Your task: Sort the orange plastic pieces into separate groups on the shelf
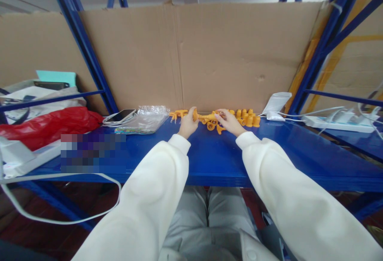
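Note:
Both my hands are at the back of the blue shelf, among small orange plastic parts. My left hand (pixel 188 124) is closed round an orange piece (pixel 195 114), with the thumb pointing up. The fingers of my right hand (pixel 229 122) are bent together on the right end of a slim orange part (pixel 207 117) that spans the gap between the hands. Whether these two pieces are joined, I cannot tell. Below them lie loose orange parts (pixel 211 126) with round openings. T-shaped orange pieces with metal tips (pixel 179 113) lie left of my left hand. Several orange cups (pixel 249 120) stand to the right.
Cardboard (pixel 215 57) walls off the back of the blue shelf (pixel 218 157). Leftward are clear plastic bags (pixel 146 120), a phone (pixel 125 115), a red plastic bag (pixel 54 123) and a hanging white cable (pixel 68 222). On the right are a white packet (pixel 277 105) and a power strip (pixel 338 123).

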Action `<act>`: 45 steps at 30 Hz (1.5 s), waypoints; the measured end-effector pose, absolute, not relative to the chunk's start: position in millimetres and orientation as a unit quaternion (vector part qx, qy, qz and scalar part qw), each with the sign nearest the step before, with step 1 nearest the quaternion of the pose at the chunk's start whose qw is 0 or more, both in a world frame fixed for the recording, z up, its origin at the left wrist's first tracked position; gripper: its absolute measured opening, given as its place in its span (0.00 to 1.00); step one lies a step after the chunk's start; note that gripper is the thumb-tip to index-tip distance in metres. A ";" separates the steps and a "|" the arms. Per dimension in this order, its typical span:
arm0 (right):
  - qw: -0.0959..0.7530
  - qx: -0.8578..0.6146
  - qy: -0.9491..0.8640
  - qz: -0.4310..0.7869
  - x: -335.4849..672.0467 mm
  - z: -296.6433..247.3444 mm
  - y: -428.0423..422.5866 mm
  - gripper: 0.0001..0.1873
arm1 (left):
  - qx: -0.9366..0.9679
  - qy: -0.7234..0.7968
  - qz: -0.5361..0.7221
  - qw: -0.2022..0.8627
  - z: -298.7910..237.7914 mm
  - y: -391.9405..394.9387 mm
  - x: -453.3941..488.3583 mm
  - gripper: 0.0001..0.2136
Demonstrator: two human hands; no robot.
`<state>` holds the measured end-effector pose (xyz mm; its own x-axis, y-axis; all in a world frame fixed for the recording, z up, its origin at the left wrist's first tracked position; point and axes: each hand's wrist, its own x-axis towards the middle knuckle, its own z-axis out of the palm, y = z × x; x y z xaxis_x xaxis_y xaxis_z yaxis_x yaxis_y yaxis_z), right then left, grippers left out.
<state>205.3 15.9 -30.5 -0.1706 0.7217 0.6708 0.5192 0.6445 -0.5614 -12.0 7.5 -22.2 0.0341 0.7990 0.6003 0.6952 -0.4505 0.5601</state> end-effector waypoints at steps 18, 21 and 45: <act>0.507 -0.364 -0.737 0.258 212.3 -32.1 24.4 0.20 | 0.716 0.522 0.462 0.050 -23.0 7.2 -12.5 0.28; 0.501 -0.385 -0.720 0.286 211.2 -32.5 23.5 0.20 | 0.715 0.515 0.469 0.058 -23.3 7.7 -12.6 0.29; 0.414 -0.392 -0.822 -0.015 211.0 -20.5 7.8 0.15 | 0.685 0.548 0.462 0.128 -24.3 13.1 -6.2 0.29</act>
